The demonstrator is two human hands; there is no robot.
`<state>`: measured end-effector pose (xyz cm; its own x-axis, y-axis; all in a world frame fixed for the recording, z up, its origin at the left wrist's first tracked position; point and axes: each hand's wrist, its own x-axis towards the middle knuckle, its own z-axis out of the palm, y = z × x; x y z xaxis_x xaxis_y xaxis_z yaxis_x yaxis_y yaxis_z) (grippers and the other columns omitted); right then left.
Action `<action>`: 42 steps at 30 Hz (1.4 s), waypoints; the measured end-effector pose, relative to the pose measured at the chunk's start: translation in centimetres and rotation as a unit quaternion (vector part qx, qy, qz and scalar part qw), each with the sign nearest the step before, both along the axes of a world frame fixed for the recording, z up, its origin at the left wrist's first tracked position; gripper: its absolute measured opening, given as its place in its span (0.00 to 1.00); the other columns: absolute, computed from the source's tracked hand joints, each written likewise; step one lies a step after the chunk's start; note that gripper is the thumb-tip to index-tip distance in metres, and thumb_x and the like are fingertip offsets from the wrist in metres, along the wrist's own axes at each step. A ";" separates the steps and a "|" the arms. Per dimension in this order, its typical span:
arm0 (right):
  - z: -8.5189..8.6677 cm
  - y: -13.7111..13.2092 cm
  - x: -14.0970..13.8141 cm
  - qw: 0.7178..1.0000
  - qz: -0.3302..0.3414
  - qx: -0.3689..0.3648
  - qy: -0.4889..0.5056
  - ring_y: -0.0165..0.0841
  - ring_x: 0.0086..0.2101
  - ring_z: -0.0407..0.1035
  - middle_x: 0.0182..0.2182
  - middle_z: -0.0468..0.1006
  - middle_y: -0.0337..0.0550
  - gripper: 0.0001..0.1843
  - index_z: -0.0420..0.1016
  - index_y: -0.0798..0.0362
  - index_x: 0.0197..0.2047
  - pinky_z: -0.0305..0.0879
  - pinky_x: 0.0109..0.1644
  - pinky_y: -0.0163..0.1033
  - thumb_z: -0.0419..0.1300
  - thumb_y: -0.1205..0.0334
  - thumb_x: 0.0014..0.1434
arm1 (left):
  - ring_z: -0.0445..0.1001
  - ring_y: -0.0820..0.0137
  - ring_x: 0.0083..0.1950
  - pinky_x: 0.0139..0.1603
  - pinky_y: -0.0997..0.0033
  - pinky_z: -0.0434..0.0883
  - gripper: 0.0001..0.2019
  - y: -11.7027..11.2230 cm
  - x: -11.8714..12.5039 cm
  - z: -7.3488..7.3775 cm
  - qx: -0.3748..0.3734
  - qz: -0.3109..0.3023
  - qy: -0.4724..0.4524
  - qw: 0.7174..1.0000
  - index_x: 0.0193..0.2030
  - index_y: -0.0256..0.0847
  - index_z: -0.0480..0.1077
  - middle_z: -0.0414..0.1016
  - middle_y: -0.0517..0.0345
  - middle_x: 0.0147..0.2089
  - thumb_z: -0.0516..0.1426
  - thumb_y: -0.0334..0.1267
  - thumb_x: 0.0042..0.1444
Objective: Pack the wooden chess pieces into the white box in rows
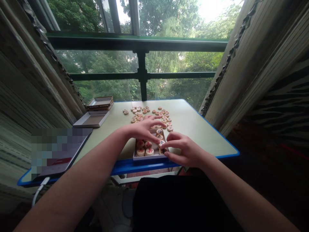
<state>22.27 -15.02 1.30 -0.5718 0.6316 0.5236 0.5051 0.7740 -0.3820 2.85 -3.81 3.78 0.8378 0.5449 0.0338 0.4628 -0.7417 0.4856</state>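
A shallow white box [146,157] lies at the table's near edge, holding round wooden Chinese chess pieces. Red-lettered pieces [149,151] fill its near left part, and black-lettered pieces [159,137] form a column along the right side. My left hand [145,128] reaches over the box with its fingers stretched and spread, the thumb close to the black column; it hides part of the box. From the right comes my right hand [184,149], its thumb and index finger closed at a black-lettered Chinese chess piece [162,150] in the near right corner.
Loose chess pieces [139,109] lie scattered beyond the box on the pale table [193,129]. To the left are an empty box tray [93,120], a patterned box [100,102] and a laptop-like device [65,151] with a white cable [40,190]. Curtains [241,61] flank a railed window.
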 end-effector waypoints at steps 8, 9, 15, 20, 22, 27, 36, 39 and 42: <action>-0.2 0.0 -0.2 0.999 -0.004 0.040 -0.026 0.32 0.32 0.64 0.30 0.71 0.44 0.09 0.78 0.51 0.38 0.65 0.38 0.38 0.57 0.63 0.57 | 0.43 0.49 0.68 0.65 0.47 0.46 0.30 -0.2 0.1 0.1 0.002 -0.005 -0.006 1.000 0.53 0.55 0.68 0.51 0.55 0.66 0.65 0.50 0.40; -0.2 0.0 -0.2 0.999 -0.003 0.044 -0.026 0.32 0.31 0.64 0.30 0.71 0.44 0.09 0.78 0.50 0.38 0.64 0.37 0.38 0.57 0.63 0.57 | 0.43 0.50 0.68 0.65 0.47 0.47 0.30 -0.2 0.1 0.1 -0.001 -0.002 -0.004 1.000 0.53 0.55 0.68 0.51 0.55 0.66 0.65 0.50 0.40; -0.2 -0.1 -0.2 0.999 -0.008 0.044 -0.031 0.32 0.32 0.65 0.31 0.72 0.45 0.10 0.77 0.53 0.41 0.65 0.38 0.39 0.56 0.63 0.57 | 0.43 0.50 0.68 0.65 0.48 0.45 0.30 -0.1 0.0 0.1 -0.008 -0.001 0.000 1.000 0.54 0.55 0.68 0.50 0.56 0.67 0.65 0.51 0.40; -0.1 0.0 -0.3 0.999 -0.003 0.030 -0.041 0.32 0.32 0.65 0.31 0.72 0.45 0.09 0.77 0.52 0.38 0.65 0.38 0.39 0.56 0.63 0.57 | 0.44 0.50 0.67 0.66 0.49 0.45 0.31 0.1 0.0 -0.1 -0.002 -0.005 -0.008 1.000 0.53 0.55 0.68 0.50 0.57 0.67 0.65 0.52 0.39; 0.0 0.1 -0.3 0.999 0.002 0.026 -0.042 0.33 0.32 0.65 0.30 0.72 0.45 0.09 0.77 0.52 0.38 0.65 0.38 0.38 0.56 0.63 0.57 | 0.44 0.50 0.68 0.66 0.48 0.45 0.31 0.1 0.1 -0.1 0.005 -0.004 -0.007 1.000 0.53 0.55 0.68 0.50 0.56 0.67 0.65 0.52 0.39; 0.2 0.1 -0.4 0.999 0.007 0.028 -0.039 0.31 0.30 0.65 0.28 0.74 0.44 0.07 0.77 0.52 0.36 0.65 0.37 0.38 0.57 0.65 0.57 | 0.43 0.48 0.68 0.65 0.46 0.44 0.32 -0.1 0.2 0.0 0.006 0.005 0.007 1.000 0.54 0.56 0.67 0.51 0.55 0.67 0.65 0.52 0.39; 0.1 0.2 -0.5 0.998 0.008 0.003 -0.060 0.32 0.30 0.65 0.27 0.74 0.44 0.07 0.77 0.53 0.35 0.64 0.37 0.38 0.57 0.65 0.57 | 0.47 0.49 0.67 0.65 0.47 0.46 0.30 0.1 0.1 -0.1 0.005 0.009 0.010 1.000 0.53 0.55 0.68 0.50 0.56 0.67 0.65 0.50 0.39; 0.2 0.1 -0.5 0.998 0.014 0.001 -0.066 0.32 0.30 0.65 0.27 0.74 0.44 0.08 0.78 0.53 0.35 0.64 0.37 0.37 0.56 0.65 0.57 | 0.45 0.48 0.67 0.65 0.46 0.45 0.30 0.1 0.1 -0.1 0.008 0.008 0.009 1.000 0.53 0.55 0.68 0.50 0.56 0.67 0.65 0.51 0.40; 0.1 0.0 -0.4 0.998 0.016 0.002 -0.060 0.31 0.30 0.64 0.28 0.74 0.44 0.08 0.78 0.53 0.35 0.64 0.37 0.37 0.56 0.65 0.58 | 0.43 0.47 0.68 0.65 0.45 0.44 0.30 0.1 0.1 0.0 0.002 0.008 0.007 1.000 0.53 0.55 0.68 0.50 0.56 0.67 0.65 0.50 0.40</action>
